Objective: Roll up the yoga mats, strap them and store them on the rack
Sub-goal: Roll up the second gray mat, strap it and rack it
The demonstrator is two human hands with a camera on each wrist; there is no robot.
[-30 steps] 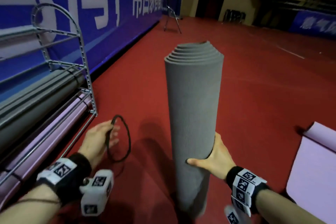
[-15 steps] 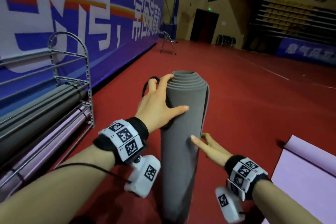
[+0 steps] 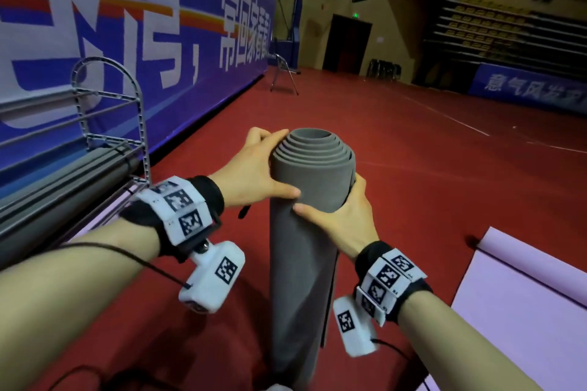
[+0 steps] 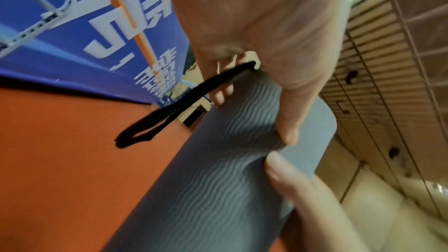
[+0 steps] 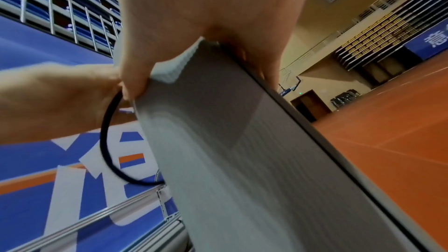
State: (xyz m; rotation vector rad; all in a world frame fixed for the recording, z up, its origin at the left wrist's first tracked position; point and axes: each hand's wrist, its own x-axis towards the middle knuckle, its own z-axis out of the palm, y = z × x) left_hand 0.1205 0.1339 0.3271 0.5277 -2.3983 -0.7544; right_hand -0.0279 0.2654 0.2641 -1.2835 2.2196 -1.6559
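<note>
Grey rolled mat [image 3: 305, 232] stands upright between my hands: left hand [image 3: 254, 174] wraps its top and pinches the black strap [image 4: 179, 102], right hand [image 3: 346, 219] grips just below

Grey rolled mat [image 3: 301, 232] we hold upright on the red floor, black strap loop [image 4: 179, 102] at its top left, grey and lilac rolls on rack [image 3: 108, 111] at left, lilac mat [image 3: 524, 289] flat at right.
</note>
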